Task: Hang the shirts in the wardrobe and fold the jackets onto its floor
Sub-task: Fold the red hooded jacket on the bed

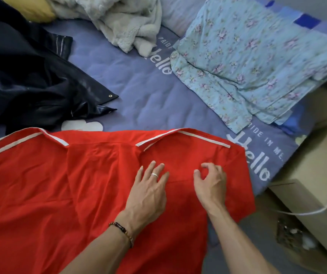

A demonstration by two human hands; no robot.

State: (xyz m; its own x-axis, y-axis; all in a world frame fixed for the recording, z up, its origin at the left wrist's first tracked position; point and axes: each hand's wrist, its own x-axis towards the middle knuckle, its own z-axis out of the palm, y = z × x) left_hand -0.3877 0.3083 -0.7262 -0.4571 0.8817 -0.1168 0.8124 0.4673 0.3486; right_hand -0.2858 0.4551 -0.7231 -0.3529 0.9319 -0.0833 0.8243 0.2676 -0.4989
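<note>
Pressing one red shirt (59, 184): left hand (148, 192) flat, right hand (211, 184) curled.

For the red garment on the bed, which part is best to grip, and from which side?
Probably the far edge of the red garment, at the two white-trimmed corners, coming from above. It lies flat with that edge bare, while the left hand rests on the cloth and the right hand curls lower down.

Your left hand (150, 191) carries a plain silver-coloured band ring (154, 175) on one finger. Your left wrist wears a bracelet of dark brown and amber beads (122, 232). Your right hand (211, 183) shows no jewellery. Both forearms are bare, with no sleeves in view.
</note>
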